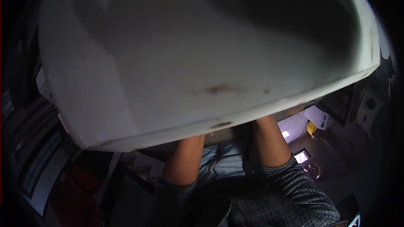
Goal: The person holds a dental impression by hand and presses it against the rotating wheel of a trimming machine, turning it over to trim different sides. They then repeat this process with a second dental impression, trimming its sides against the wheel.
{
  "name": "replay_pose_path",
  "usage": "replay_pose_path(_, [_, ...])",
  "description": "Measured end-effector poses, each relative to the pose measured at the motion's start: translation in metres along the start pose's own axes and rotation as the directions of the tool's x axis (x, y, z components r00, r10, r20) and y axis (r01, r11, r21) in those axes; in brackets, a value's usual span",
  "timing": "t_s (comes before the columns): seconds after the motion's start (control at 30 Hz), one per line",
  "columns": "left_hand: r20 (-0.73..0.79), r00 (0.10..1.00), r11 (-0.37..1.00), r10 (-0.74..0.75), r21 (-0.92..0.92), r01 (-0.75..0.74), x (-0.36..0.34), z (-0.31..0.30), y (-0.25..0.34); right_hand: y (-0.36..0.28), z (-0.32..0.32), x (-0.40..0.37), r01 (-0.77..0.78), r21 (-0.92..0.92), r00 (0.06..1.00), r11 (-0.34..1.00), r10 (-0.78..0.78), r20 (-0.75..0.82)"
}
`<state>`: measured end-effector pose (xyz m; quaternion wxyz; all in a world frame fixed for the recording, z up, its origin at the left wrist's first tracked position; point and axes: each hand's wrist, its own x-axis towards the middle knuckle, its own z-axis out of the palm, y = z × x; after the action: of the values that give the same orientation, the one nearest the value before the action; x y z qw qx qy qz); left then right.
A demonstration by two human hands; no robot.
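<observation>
A large white curved panel (202, 50) with brown smudges fills most of the head view, very close to the camera. Both my forearms reach up under its lower edge. The left forearm (183, 159) and the right forearm (271, 143) come out of dark checked sleeves. Both my hands are hidden behind the panel, so I cannot see what they touch or hold.
Below the panel lies pale blue fabric (223, 164) between my arms. To the right are a white box (317, 117), a yellow object (311, 128) and a small lit screen (301, 157). Red and dark shapes (80, 180) sit low left in shadow.
</observation>
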<state>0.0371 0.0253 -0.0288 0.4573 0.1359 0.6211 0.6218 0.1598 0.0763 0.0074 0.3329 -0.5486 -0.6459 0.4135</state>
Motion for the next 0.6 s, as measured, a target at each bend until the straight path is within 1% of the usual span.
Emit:
replay_pose_path(0.03, [0.299,0.896,0.779,0.328,0.451,-0.435,0.001,-0.006,-0.005,0.001,0.001,0.000,0.003,0.019,1.000,1.000,-0.003,-0.002])
replay_pose_path(0.07, [0.297,0.897,0.778,0.326,0.454,-0.433,0.002,-0.009,-0.002,0.003,0.003,0.000,0.001,0.021,1.000,1.000,-0.001,0.001])
replay_pose_path(0.1, [0.360,0.865,0.612,0.350,0.611,-0.502,0.004,-0.010,0.000,0.005,0.005,0.002,0.041,-0.056,0.998,0.998,-0.044,-0.053])
replay_pose_path(0.13, [0.429,0.828,0.411,0.360,0.724,-0.554,0.005,-0.008,0.001,0.007,0.005,0.003,0.079,-0.138,0.990,0.987,-0.094,-0.109])
replay_pose_path(0.17, [0.430,0.827,0.412,0.362,0.722,-0.556,0.003,-0.001,0.005,-0.001,0.003,0.003,0.081,-0.139,0.989,0.987,-0.097,-0.111])
replay_pose_path(0.2, [0.192,0.941,0.772,0.279,0.538,-0.339,0.000,0.009,0.012,-0.016,-0.001,0.003,-0.008,0.140,0.994,0.990,0.023,-0.109])
replay_pose_path(0.23, [-0.001,0.996,0.973,0.089,0.212,-0.086,-0.002,0.014,0.016,-0.024,-0.002,0.003,-0.096,0.408,0.988,0.908,0.138,-0.074])
replay_pose_path(0.27, [-0.002,0.996,0.973,0.088,0.214,-0.085,0.000,0.012,0.017,-0.018,0.002,0.004,-0.097,0.409,0.988,0.907,0.139,-0.073])
replay_pose_path(0.3, [0.179,0.936,0.776,0.302,0.524,-0.350,0.003,0.009,0.017,-0.006,0.006,0.006,-0.138,0.382,0.983,0.914,0.174,-0.062])
replay_pose_path(0.33, [0.414,0.812,0.425,0.411,0.701,-0.573,0.005,0.008,0.016,0.001,0.008,0.005,-0.179,0.351,0.976,0.919,0.210,-0.053])
replay_pose_path(0.37, [0.415,0.811,0.427,0.412,0.699,-0.574,0.006,0.007,0.012,-0.002,0.005,0.004,-0.177,0.349,0.976,0.920,0.209,-0.056])
replay_pose_path(0.43, [0.389,0.812,0.567,0.434,0.583,-0.582,0.010,0.004,0.004,-0.015,0.002,0.000,-0.115,0.390,0.984,0.914,0.158,-0.082])
replay_pose_path(0.47, [0.389,0.813,0.567,0.433,0.583,-0.582,0.007,0.007,0.007,-0.018,0.002,-0.002,-0.087,0.412,0.986,0.907,0.137,-0.093])
replay_pose_path(0.5, [0.277,0.895,0.724,0.351,0.525,-0.447,0.002,0.011,0.012,-0.016,0.002,-0.002,-0.089,0.412,0.986,0.907,0.138,-0.090])
replay_pose_path(0.53, [0.174,0.955,0.849,0.241,0.439,-0.294,-0.001,0.012,0.014,-0.014,0.002,-0.003,-0.040,0.379,0.994,0.925,0.074,-0.076])
replay_pose_path(0.57, [0.174,0.955,0.849,0.240,0.441,-0.293,0.000,0.012,0.014,-0.012,0.001,-0.002,0.012,0.344,0.998,0.939,0.010,-0.062])
replay_pose_path(0.6, [0.179,0.945,0.856,0.274,0.402,-0.324,0.003,0.012,0.012,-0.013,0.001,-0.001,0.011,0.344,0.998,0.939,0.011,-0.063])
